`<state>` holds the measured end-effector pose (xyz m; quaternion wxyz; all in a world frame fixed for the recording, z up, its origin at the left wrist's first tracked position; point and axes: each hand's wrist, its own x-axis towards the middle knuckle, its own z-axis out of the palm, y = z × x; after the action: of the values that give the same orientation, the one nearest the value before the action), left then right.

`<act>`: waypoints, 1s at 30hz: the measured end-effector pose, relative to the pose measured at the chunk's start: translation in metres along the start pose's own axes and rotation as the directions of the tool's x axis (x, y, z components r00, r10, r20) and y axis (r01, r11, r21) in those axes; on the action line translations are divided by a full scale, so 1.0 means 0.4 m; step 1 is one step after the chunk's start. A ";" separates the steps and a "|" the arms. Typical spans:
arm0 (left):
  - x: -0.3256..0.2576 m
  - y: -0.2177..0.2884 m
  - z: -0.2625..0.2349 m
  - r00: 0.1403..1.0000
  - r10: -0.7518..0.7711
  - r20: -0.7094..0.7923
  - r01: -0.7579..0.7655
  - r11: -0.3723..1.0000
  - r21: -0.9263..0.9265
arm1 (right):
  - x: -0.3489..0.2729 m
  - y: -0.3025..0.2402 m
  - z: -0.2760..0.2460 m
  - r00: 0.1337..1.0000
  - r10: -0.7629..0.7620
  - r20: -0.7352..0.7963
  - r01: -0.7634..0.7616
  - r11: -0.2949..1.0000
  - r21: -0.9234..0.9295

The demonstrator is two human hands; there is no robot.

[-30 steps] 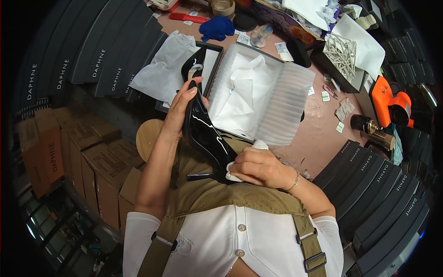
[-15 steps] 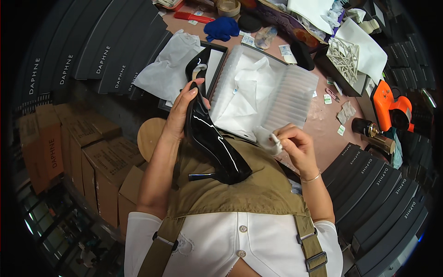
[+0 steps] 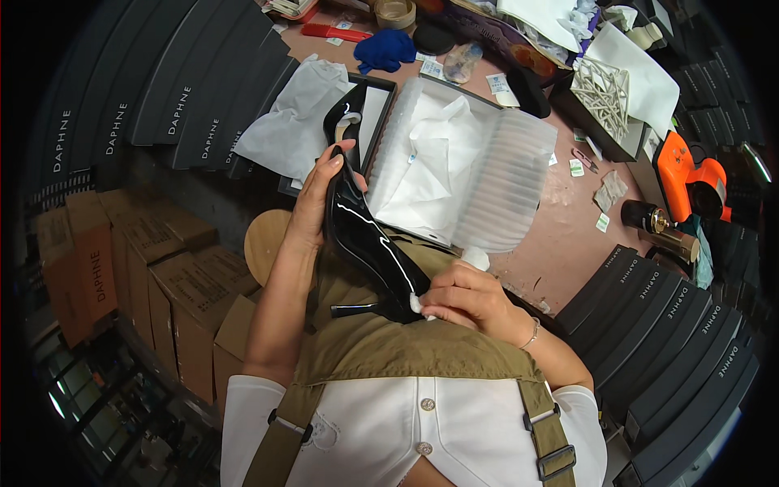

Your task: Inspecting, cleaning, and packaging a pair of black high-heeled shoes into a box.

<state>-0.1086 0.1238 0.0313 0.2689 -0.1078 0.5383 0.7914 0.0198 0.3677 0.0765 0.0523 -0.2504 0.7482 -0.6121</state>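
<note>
Beside the crowded worktable (image 3: pixel 560 223), a person sits with both bare hands in front of them. One glossy black patent high-heeled shoe (image 3: pixel 367 252) slants across the lap of their olive-green cloth apron (image 3: pixel 381 349), its slim heel (image 3: pixel 355 310) pointing to the person's left. The left hand (image 3: pixel 315 199) is raised, thumb on top, gripping the shoe's far end; that forearm runs nearly straight up from the lap side. The right hand (image 3: pixel 466 296) is bent inward with its fingers curled, pinching one crumpled white cloth (image 3: pixel 476 259) against the shoe near the heel.

Part of the cloth disappears inside the right fist, and the left fingers cover some of the shoe. A second glossy black shoe (image 3: pixel 349 109) shows just beyond them; I cannot tell whether that hand also holds it. Dark shadow at the rim cuts off the grey shoeboxes (image 3: pixel 174 89) on the left.

On the table I count one blue cloth bundle (image 3: pixel 384 51), one long red plastic tool (image 3: pixel 335 32) and one orange device (image 3: pixel 682 178). At the right, at least five dark grey boxes (image 3: pixel 673 325) lean together. The white sticks (image 3: pixel 599 93) are too jumbled to count.
</note>
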 end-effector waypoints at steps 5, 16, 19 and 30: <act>0.002 -0.001 0.010 1.000 -0.003 -0.002 0.003 0.999 0.040 | 0.001 0.012 -0.003 0.987 -0.088 0.134 0.086 0.996 0.021; 0.007 -0.010 0.005 1.000 -0.025 -0.004 0.025 0.999 0.044 | 0.028 -0.007 -0.002 0.987 -0.026 0.156 0.032 0.999 -0.039; 0.003 -0.005 0.022 1.000 -0.027 0.006 0.026 0.998 0.064 | 0.061 0.013 0.012 0.998 -0.020 0.055 0.025 0.996 -0.090; 0.025 0.037 0.044 0.996 -0.044 0.072 0.040 0.998 0.052 | 0.084 0.055 -0.026 0.966 0.169 -0.196 -0.174 0.985 -0.008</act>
<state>-0.1229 0.1390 0.0456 0.3074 -0.0832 0.5457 0.7751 -0.0200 0.3650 0.0660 0.0286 -0.1241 0.7762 -0.6175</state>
